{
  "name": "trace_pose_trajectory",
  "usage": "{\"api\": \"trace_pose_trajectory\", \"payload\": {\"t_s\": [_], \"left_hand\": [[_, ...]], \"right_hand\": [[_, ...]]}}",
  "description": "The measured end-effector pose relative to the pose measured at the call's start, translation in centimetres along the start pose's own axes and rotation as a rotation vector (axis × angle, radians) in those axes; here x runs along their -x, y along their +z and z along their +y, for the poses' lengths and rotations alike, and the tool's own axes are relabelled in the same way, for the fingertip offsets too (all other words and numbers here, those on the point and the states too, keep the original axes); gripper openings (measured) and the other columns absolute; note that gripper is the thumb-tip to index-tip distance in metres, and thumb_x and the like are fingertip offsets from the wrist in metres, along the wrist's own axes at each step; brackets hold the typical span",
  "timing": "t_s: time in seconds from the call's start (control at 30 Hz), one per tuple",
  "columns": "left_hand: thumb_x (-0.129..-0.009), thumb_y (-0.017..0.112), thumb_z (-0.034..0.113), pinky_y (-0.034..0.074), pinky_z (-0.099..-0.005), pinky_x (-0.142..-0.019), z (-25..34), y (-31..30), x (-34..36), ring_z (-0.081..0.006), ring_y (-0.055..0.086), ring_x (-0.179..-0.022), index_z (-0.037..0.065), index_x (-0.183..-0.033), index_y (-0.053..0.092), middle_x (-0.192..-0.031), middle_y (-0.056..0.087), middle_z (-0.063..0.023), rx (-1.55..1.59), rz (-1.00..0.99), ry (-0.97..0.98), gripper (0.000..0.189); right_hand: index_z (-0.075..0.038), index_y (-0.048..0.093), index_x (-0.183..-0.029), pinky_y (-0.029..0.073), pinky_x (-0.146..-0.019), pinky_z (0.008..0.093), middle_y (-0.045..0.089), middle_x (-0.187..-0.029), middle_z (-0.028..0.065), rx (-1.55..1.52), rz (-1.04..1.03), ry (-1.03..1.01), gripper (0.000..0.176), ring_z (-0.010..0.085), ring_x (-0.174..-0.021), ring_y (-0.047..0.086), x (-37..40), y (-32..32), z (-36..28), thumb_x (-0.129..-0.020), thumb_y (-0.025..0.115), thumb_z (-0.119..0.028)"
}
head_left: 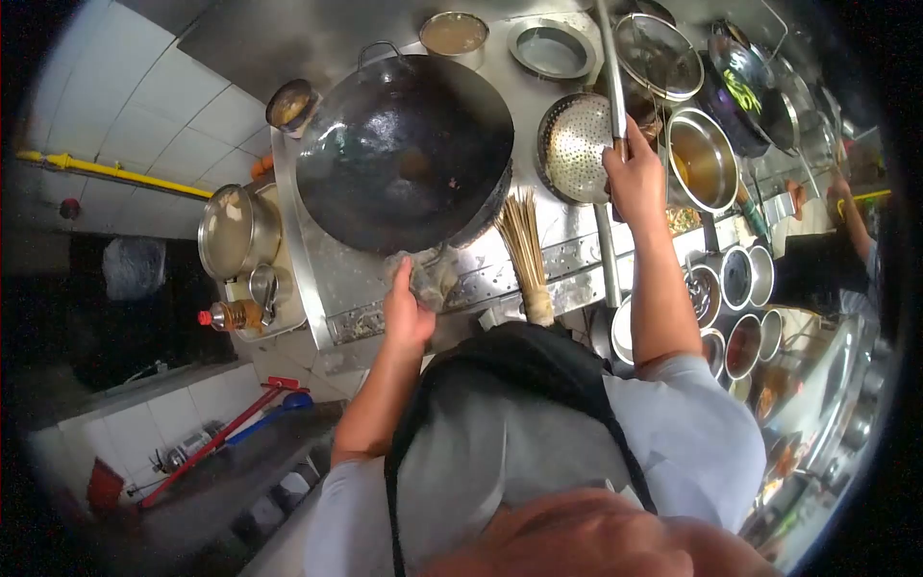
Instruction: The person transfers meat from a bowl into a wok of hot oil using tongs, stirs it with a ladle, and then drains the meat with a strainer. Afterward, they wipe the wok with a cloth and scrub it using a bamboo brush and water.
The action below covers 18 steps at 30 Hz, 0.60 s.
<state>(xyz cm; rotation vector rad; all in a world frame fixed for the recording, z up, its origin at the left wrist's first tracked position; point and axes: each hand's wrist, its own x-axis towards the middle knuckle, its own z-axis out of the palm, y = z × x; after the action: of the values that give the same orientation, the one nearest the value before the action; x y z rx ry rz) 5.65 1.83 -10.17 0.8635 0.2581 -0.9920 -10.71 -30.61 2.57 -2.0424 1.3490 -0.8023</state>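
Observation:
A large black wok (409, 144) sits on the steel stove, with a small bit of food on its inner wall. At its near rim my left hand (409, 313) is closed on a crumpled, greyish cloth (435, 277), thumb pointing up. My right hand (637, 183) is wrapped round the grip of a long metal-shafted utensil (611, 72); its far end runs out of the top of the view. Just left of that hand lies a round perforated skimmer (577, 149). Between my hands a bamboo wok brush (524, 255) stands with its bristles away from me.
To the right are a steel pot (707, 159) of brownish liquid, a wire strainer (659, 53) and several seasoning containers (735, 274). A pot (231, 236) and a red-capped bottle (226, 315) stand at the left. Another person's arm (854, 216) shows far right.

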Motion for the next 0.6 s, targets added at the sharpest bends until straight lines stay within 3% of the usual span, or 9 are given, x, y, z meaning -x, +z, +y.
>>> {"api": "trace_pose_trajectory", "payload": {"t_s": [0.1,0.23,0.3,0.37,0.43,0.57,0.6], "left_hand": [[-0.093,0.059,0.027,0.051,-0.0430,-0.091,0.0,1.0,0.4,-0.0273,0.062,-0.104,0.000,-0.120,0.052,-0.117,0.061,-0.0121,0.008,0.036,0.047,0.039],[-0.094,0.059,0.027,0.050,-0.0436,-0.092,0.1,2.6,1.1,-0.0287,0.061,-0.105,-0.001,-0.120,0.052,-0.118,0.060,-0.0127,0.052,0.083,0.088,0.039],[-0.094,0.059,0.026,0.050,-0.0438,-0.092,0.5,3.0,1.2,-0.0291,0.061,-0.106,-0.001,-0.121,0.052,-0.118,0.060,-0.0131,0.038,0.124,0.129,0.039],[-0.094,0.058,0.026,0.050,-0.0444,-0.092,0.4,2.5,1.6,-0.0299,0.060,-0.107,-0.001,-0.123,0.050,-0.119,0.059,-0.0138,0.001,0.116,0.091,0.040],[-0.094,0.059,0.026,0.050,-0.0443,-0.092,0.2,2.1,1.5,-0.0298,0.060,-0.107,-0.002,-0.123,0.050,-0.119,0.059,-0.0141,-0.009,0.131,0.098,0.041],[-0.093,0.059,0.024,0.051,-0.0435,-0.091,0.1,1.9,1.1,-0.0296,0.060,-0.106,-0.002,-0.122,0.051,-0.118,0.059,-0.0143,-0.008,0.112,0.114,0.040],[-0.093,0.059,0.024,0.051,-0.0435,-0.091,0.1,1.7,1.1,-0.0296,0.060,-0.106,-0.002,-0.122,0.051,-0.118,0.059,-0.0143,-0.011,0.113,0.110,0.040]], "right_hand": [[-0.005,0.051,-0.132,0.048,-0.061,0.0340,0.063,-0.075,0.0118,-0.159,-0.129,0.009,0.053,0.0183,-0.062,0.059,-1.6,0.4,-1.7,-0.082,0.060,-0.017],[-0.004,0.054,-0.128,0.046,-0.051,0.0305,0.058,-0.067,0.0065,-0.168,-0.030,-0.049,0.047,0.0143,-0.055,0.058,-2.7,3.2,-1.5,-0.084,0.059,-0.015],[-0.004,0.057,-0.122,0.044,-0.045,0.0288,0.055,-0.063,0.0041,-0.390,-0.135,0.155,0.038,0.0126,-0.048,0.056,-1.3,2.8,-1.7,-0.085,0.058,-0.013],[-0.002,0.059,-0.105,0.043,-0.043,0.0284,0.054,-0.061,0.0034,-0.337,-0.085,0.138,0.021,0.0129,-0.047,0.056,-2.7,3.1,-1.0,-0.086,0.057,-0.012],[-0.002,0.058,-0.102,0.043,-0.043,0.0281,0.054,-0.062,0.0035,-0.356,-0.085,0.059,0.019,0.0126,-0.047,0.055,-4.7,3.0,-1.2,-0.086,0.057,-0.012],[-0.001,0.059,-0.109,0.042,-0.044,0.0268,0.052,-0.063,0.0019,-0.372,-0.199,0.053,0.025,0.0097,-0.048,0.054,-1.8,2.3,-1.8,-0.085,0.057,-0.010],[-0.001,0.056,-0.123,0.042,-0.043,0.0259,0.051,-0.063,0.0008,-0.442,-0.206,0.089,0.038,0.0090,-0.048,0.053,0.0,2.5,-1.7,-0.086,0.056,-0.009]]}}
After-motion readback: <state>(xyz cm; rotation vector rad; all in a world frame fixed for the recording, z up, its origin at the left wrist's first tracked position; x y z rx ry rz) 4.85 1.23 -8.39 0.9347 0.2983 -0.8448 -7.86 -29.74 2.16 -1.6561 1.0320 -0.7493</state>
